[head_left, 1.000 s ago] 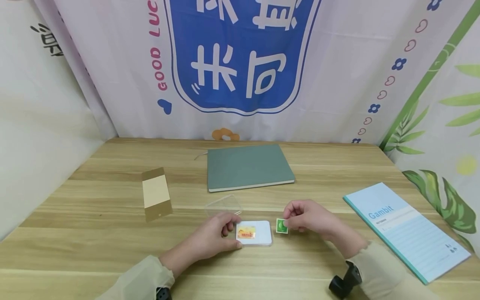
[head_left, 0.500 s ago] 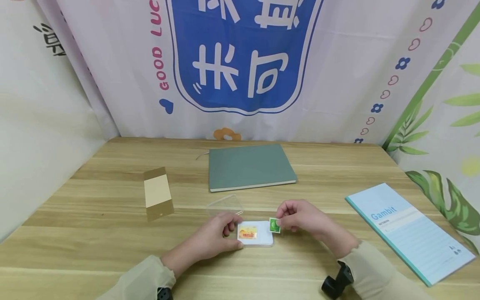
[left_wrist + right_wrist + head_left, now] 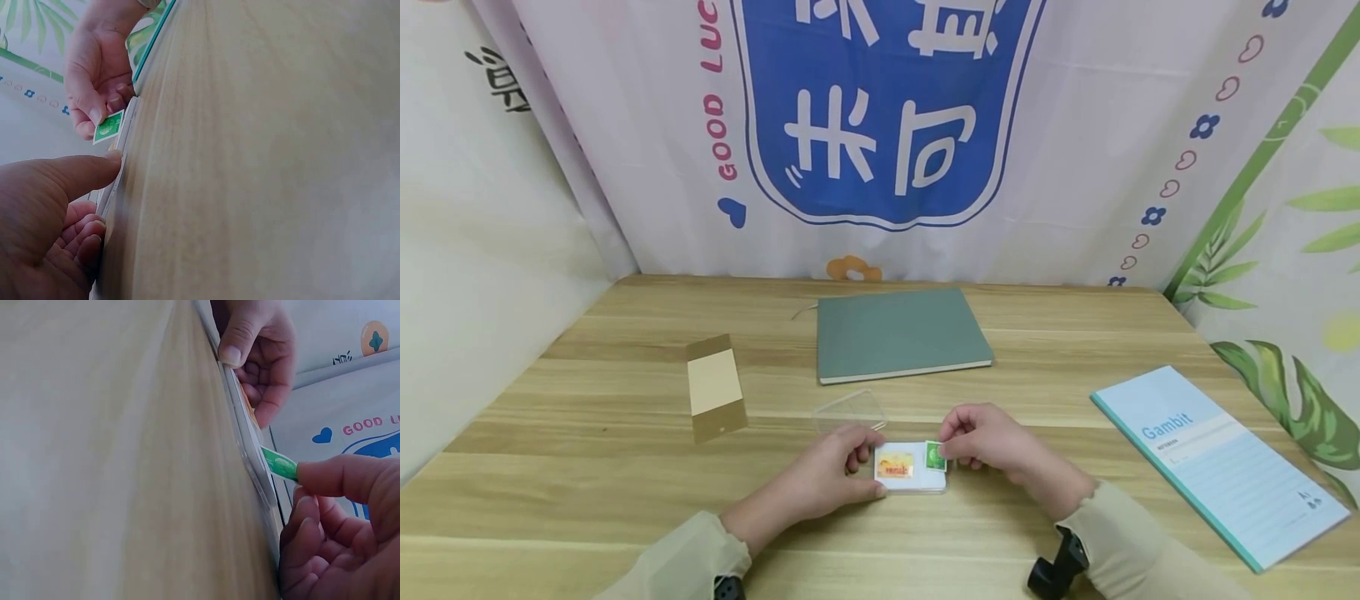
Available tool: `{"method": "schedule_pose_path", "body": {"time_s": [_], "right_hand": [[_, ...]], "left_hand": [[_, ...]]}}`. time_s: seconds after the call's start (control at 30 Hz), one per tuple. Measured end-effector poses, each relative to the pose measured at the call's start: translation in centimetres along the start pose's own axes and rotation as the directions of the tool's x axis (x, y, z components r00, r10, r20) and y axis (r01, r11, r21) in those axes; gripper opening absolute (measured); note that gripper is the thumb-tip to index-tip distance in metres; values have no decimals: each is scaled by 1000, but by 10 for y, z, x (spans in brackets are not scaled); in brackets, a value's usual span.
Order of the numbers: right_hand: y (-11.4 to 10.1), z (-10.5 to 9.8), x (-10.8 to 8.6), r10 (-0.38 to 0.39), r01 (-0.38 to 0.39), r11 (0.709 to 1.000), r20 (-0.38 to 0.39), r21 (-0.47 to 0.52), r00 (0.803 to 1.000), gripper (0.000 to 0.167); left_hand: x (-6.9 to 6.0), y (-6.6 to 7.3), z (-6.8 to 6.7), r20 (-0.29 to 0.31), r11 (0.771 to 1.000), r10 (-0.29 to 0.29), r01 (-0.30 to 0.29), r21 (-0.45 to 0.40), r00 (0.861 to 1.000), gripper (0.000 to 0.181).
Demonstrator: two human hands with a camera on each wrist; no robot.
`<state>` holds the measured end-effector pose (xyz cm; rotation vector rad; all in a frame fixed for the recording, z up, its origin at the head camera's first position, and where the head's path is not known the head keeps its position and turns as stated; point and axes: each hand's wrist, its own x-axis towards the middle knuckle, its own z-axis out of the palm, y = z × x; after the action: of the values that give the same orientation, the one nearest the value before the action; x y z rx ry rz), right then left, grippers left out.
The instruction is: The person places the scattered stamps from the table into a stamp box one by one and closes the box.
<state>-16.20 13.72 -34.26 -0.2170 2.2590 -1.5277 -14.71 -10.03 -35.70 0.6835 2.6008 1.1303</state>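
Note:
A small green stamp (image 3: 935, 457) with a white edge is pinched between the thumb and forefinger of my right hand (image 3: 996, 440). It lies over the right end of a white card (image 3: 925, 482), tilted up from the card in the right wrist view. The white card sits in a shallow clear plastic case (image 3: 253, 469). A yellow-orange stamp (image 3: 895, 467) lies on the card's left half. My left hand (image 3: 820, 477) grips the left end of the case, thumb on the near edge and forefinger at the far edge. In the left wrist view the green stamp (image 3: 109, 127) faces the camera.
A clear plastic lid (image 3: 850, 408) lies just behind the case. Further back is a grey-green hardcover notebook (image 3: 898, 335). An unfolded brown and cream card piece (image 3: 715, 385) lies to the left, and a light blue Gambit notebook (image 3: 1217, 467) to the right.
My right hand has moved left, bringing the green stamp from beside the case to over the card's right end. The left hand keeps its grip on the case.

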Motion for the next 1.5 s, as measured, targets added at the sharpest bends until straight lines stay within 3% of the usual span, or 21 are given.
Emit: {"method": "schedule_pose_path", "body": {"time_s": [0.5,0.8,1.0,1.13,1.27,1.37,1.5], "right_hand": [[-9,16,6,5,-22,985,-99,-171,995,9],[-13,17,10,-58,42,974,-66,-222,996,7],[-9,12,12,-66,54,968,-43,-244,997,6],[-11,4,15,-108,103,965,-9,-242,994,7],[-21,-5,23,-184,182,938,19,-294,983,8],[-28,-9,33,-228,227,905,41,-360,973,8],[-30,-8,49,-215,235,876,95,-421,972,18]], "left_hand": [[-1,1,-6,-5,1000,1,-1,14,1000,41],[-2,1,-10,-1,1000,2,-2,19,1000,41],[-3,0,-9,0,999,39,-39,12,999,42],[-7,1,-13,-85,994,112,-113,-4,990,41],[-10,2,-26,-214,982,189,-181,56,958,36],[-11,1,-37,-265,984,176,-158,86,948,37],[-13,-6,-46,-267,994,92,-72,83,959,42]]}}
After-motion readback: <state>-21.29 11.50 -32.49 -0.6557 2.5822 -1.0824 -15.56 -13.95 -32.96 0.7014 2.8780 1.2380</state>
